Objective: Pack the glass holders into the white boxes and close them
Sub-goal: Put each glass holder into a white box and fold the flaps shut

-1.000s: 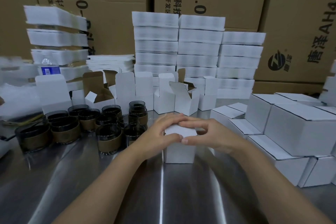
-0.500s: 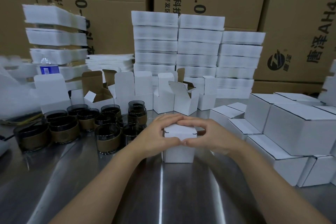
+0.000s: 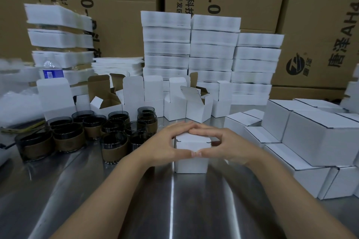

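Box-closing looks my step: left hand point(image 3: 165, 145) and right hand point(image 3: 231, 144) both curl round the white box point(image 3: 191, 164), pressing its lid point(image 3: 192, 140); next I'd push it fully home.

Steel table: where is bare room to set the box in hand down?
Bare: the steel table near edge, in front of the glass holders and left of the closed boxes. Crowded: open boxes behind, holders left, closed boxes right.
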Tool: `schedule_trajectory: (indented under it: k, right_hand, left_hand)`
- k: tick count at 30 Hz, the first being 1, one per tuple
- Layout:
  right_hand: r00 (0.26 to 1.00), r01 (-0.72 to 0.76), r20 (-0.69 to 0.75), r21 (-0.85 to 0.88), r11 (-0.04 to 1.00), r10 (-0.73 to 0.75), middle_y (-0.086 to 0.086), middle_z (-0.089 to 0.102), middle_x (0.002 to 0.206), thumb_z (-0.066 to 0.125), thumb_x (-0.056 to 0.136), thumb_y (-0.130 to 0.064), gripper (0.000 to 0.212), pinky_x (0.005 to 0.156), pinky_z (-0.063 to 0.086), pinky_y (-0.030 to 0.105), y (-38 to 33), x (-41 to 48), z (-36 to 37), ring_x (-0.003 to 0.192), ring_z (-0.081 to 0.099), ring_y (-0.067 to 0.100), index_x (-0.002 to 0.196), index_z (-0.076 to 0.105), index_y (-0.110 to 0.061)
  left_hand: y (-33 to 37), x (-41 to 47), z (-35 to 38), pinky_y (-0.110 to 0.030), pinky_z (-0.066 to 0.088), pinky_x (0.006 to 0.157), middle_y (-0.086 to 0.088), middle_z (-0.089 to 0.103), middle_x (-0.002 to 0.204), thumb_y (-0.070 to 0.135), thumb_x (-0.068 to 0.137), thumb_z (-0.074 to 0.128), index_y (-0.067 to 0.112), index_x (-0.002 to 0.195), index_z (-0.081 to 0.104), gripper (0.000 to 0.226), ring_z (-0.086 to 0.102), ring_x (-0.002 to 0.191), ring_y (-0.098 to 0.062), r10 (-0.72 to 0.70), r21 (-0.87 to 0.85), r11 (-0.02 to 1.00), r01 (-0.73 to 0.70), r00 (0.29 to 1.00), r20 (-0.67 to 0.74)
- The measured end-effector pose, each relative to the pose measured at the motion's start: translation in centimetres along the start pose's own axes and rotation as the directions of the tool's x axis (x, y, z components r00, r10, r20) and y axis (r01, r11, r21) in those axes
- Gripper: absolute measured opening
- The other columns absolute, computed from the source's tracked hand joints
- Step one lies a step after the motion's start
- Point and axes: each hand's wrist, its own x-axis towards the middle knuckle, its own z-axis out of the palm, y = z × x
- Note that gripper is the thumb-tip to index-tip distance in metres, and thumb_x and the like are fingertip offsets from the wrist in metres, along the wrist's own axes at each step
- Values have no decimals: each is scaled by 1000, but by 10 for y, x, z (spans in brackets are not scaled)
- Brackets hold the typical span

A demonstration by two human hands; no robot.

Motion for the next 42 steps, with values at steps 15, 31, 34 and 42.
schedule_trajectory:
  k: [15,31,34,42]
  right_hand:
    - [999,19,-34,20,1000,-18,-28,49,134,82,57,-44,56,116,26,34,-2,1,3,131,31,-13,111,68,-44]
    - [997,27,-77,97,995,-20,-23,60,125,74,78,-31,31,114,29,37,-5,-1,2,123,45,-10,108,70,-41]
    - [999,27,-42,107,994,-23,-21,59,127,71,83,-21,33,116,25,36,-6,-2,1,128,39,-9,113,70,-34]
    - [997,-4,-82,159,987,17,-21,59,127,49,97,-21,27,114,27,27,-11,-3,3,124,44,-9,111,71,-27]
  left_hand:
    - [-2,2,0,6,15,90,43,40,129,34,77,78,42,133,50,63,19,130,23,26,34,999,-25,999,-33]
    - [8,0,-3,-28,39,105,29,59,124,29,82,73,46,108,65,32,48,121,8,16,-184,983,-27,998,-59]
    - [8,1,-2,-19,36,104,30,60,122,27,89,64,42,111,66,26,48,120,11,21,-190,981,-33,998,-61]
    - [13,3,-2,-8,33,101,10,61,127,3,98,37,22,118,63,37,51,121,1,-44,-302,953,20,996,-71]
